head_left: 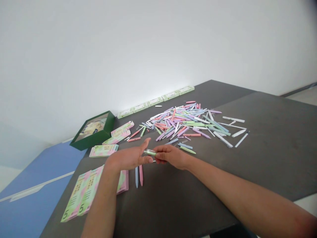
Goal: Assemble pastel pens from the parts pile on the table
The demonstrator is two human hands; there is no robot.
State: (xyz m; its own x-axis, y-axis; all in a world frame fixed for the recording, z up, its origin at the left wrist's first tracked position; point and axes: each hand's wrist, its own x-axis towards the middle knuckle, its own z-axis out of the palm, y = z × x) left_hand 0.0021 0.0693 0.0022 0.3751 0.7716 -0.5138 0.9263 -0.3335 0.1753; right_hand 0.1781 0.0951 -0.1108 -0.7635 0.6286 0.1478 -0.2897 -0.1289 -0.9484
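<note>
My right hand (170,156) pinches a pen part (150,152) with a clear end and a green section. The clear end points toward the palm of my left hand (132,156). That hand is open, thumb and fingers spread on either side of the part; whether it touches the part I cannot tell. A thin white stick shows just under my right fingertips. Below my hands a blue pen barrel (136,177) and a pink pen barrel (141,175) lie side by side on the dark table (178,201).
Beyond my hands spreads a pile of pastel pen parts (183,122). Flat printed boxes (85,191) lie at the left, partly behind my forearm. A green open box (94,130) stands at the table's left edge. More small boxes (155,101) line the wall.
</note>
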